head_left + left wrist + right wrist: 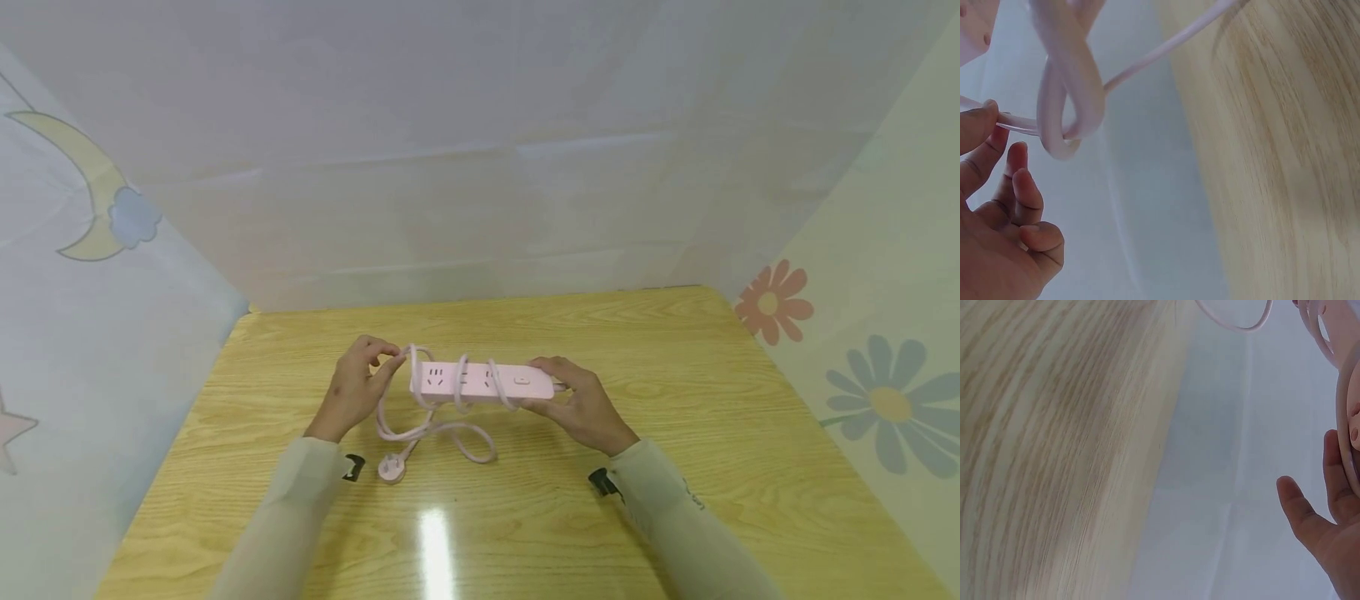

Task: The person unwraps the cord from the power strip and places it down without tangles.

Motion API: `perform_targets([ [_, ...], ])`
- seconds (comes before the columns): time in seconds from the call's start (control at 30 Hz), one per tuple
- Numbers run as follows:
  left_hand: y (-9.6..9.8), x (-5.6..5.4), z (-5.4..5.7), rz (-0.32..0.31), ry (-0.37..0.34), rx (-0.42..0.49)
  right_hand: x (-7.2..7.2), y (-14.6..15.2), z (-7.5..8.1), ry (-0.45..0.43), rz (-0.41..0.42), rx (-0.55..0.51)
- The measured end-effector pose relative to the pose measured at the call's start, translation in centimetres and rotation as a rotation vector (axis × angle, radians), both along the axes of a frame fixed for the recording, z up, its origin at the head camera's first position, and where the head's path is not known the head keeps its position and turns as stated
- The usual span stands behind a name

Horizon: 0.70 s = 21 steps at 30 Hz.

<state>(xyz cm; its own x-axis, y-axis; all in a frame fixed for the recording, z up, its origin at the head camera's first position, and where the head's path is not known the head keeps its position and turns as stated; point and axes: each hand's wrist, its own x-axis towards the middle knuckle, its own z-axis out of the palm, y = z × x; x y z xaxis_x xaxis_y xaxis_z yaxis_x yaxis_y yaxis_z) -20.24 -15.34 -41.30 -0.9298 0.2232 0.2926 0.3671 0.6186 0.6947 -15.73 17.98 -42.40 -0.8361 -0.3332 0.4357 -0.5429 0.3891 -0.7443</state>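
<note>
A pale pink power strip (477, 385) is held up above the table, with several turns of its cord (405, 436) wound around it. My right hand (588, 410) grips its right end, thumb on the near side and fingers on the far side. By the left end, my left hand (352, 387) pinches the cord between thumb and index finger; the left wrist view shows this pinch, with the other fingers loosely bent. Loose cord hangs below in loops. The plug (392, 468) lies at lower left, prongs showing. In the right wrist view, the strip (1344, 325) is partly cut off.
A wood-grain table (712, 500) lies beneath both hands. White sheeting (480, 217) rises behind its far edge. Printed curtains with a moon (93, 179) and flowers (892, 406) stand at the sides. Dark wrist straps show near both sleeves.
</note>
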Motion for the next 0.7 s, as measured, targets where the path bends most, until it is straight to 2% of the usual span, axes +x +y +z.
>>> perform_targets([
  [0.2, -0.1, 0.1, 0.2, 0.0, 0.015, 0.005, 1.1, -0.6, 2.0, 0.02, 0.007, 0.005],
  [0.67, -0.4, 0.6, 0.7, -0.008, 0.104, 0.046, 1.1, -0.6, 1.9, 0.045, 0.019, -0.003],
  [0.7, -0.4, 0.6, 0.8, -0.01, 0.109, 0.047, 0.8, -0.4, 1.4, 0.045, 0.02, -0.004],
])
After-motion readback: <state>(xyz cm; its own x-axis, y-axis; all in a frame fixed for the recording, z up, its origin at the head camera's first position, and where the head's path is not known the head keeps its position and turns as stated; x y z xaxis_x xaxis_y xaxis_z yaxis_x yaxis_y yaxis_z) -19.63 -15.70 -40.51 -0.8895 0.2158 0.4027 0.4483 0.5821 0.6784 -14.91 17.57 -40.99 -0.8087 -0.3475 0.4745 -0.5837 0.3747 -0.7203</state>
